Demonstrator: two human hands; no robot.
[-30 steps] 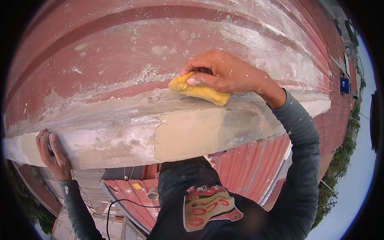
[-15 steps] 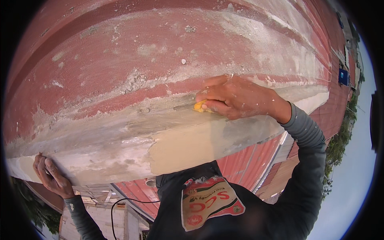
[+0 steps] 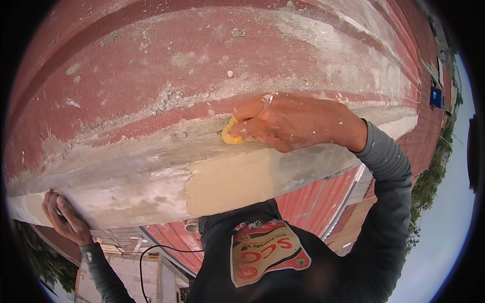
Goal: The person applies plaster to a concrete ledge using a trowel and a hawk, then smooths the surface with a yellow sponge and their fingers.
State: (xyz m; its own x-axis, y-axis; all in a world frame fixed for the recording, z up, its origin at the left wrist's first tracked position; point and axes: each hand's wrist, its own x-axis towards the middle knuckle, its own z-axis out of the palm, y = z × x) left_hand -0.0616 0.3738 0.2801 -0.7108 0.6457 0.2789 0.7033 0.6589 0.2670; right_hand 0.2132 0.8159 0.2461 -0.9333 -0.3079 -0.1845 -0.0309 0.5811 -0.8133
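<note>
My right hand (image 3: 295, 121) is closed round a yellow sponge (image 3: 230, 133), folded in the fingers and pressed to the top of a long concrete ledge (image 3: 126, 189). White specks dot the back of that hand. On the ledge's near face is a smooth beige coated patch (image 3: 230, 182), with grey, wet-looking and whitish areas around it. At the far left end my left hand (image 3: 68, 221) grips the ledge's lower edge, its fingers bent; part of the grip is hidden.
Beyond the ledge rises a red corrugated roof (image 3: 192, 65) strewn with mortar crumbs. Below lie another red roof (image 3: 308, 202), a block wall (image 3: 118, 278) and a hanging black cable (image 3: 143, 267). A blue box-like object (image 3: 436, 97) shows at the far right.
My right hand has slid left along the ledge with the sponge, and more of the sponge shows. My left hand keeps its place.
</note>
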